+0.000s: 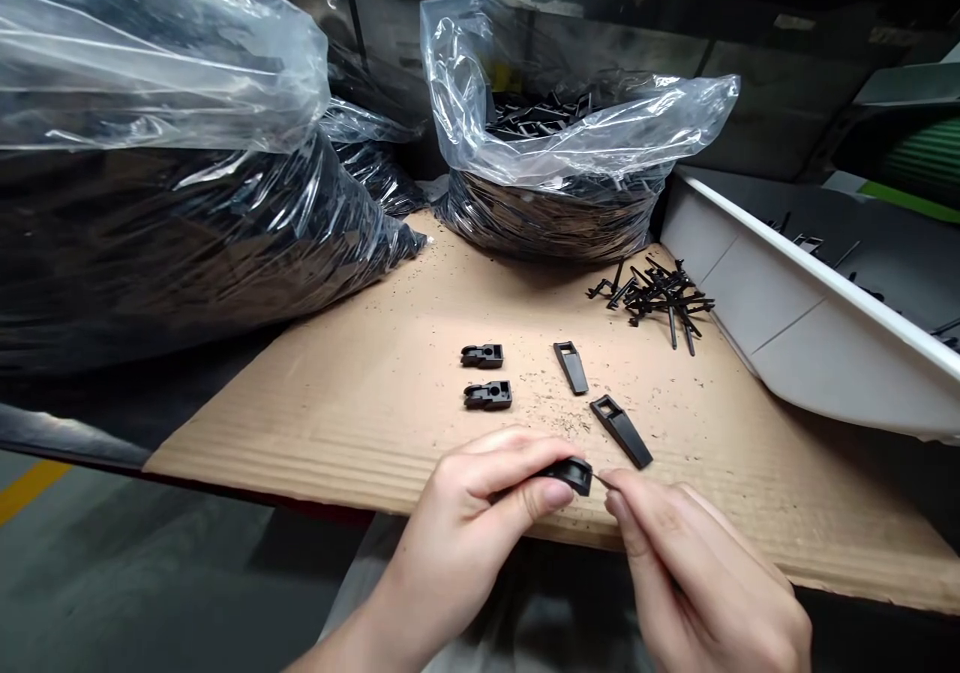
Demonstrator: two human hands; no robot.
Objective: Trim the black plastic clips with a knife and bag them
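Observation:
My left hand (480,523) pinches a black plastic part (571,473) above the cardboard's front edge, its hollow end facing right. My right hand (690,553) is closed just to the right, thumb and forefinger pinching a thin dark piece (601,480) whose tip meets that end; most of it is hidden by the fingers. Beyond my hands lie two tapered black parts, one farther back (571,367) and one nearer (622,431). To their left are two short black blocks, one behind (482,355) the other (487,395).
A heap of thin black pieces (664,298) lies on the cardboard (360,393) beside a white bin (810,323) at right. An open plastic bag (555,213) of black parts stands at the back. A large filled bag (165,243) bulges over the left side.

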